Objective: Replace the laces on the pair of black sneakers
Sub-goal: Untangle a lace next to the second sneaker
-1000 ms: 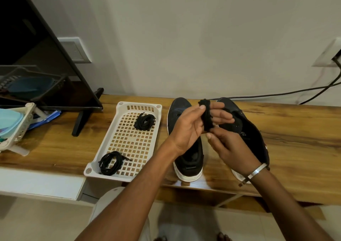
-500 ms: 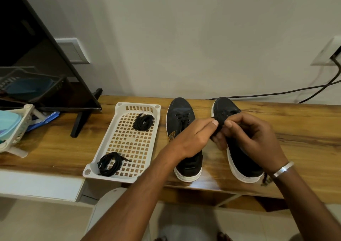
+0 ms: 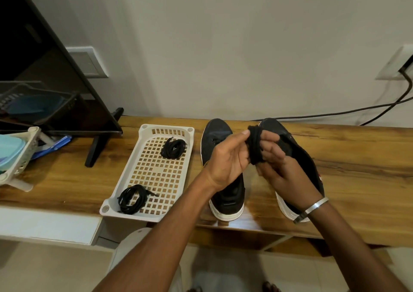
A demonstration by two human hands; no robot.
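Note:
Two black sneakers with white soles stand side by side on the wooden shelf, the left sneaker (image 3: 220, 135) still laced near the toe and the right sneaker (image 3: 297, 148) partly hidden behind my hands. Above them, a black lace (image 3: 254, 148) is wound into a bundle around the fingers of my left hand (image 3: 230, 157). My right hand (image 3: 288, 175) pinches the bundle's lower end. A white perforated tray (image 3: 154, 171) to the left carries two coiled black laces, one at the far end (image 3: 173, 149) and one at the near end (image 3: 131, 199).
The wooden shelf (image 3: 357, 180) runs along a pale wall. A dark television on its stand (image 3: 96, 148) occupies the left side, with a white basket (image 3: 20, 157) beside it. Black cables (image 3: 357, 111) trail from a wall socket at the right.
The lace bundle has come back up onto my left fingers after both hands dipped to the right sneaker's toe half a second ago. My right hand moved below the bundle.

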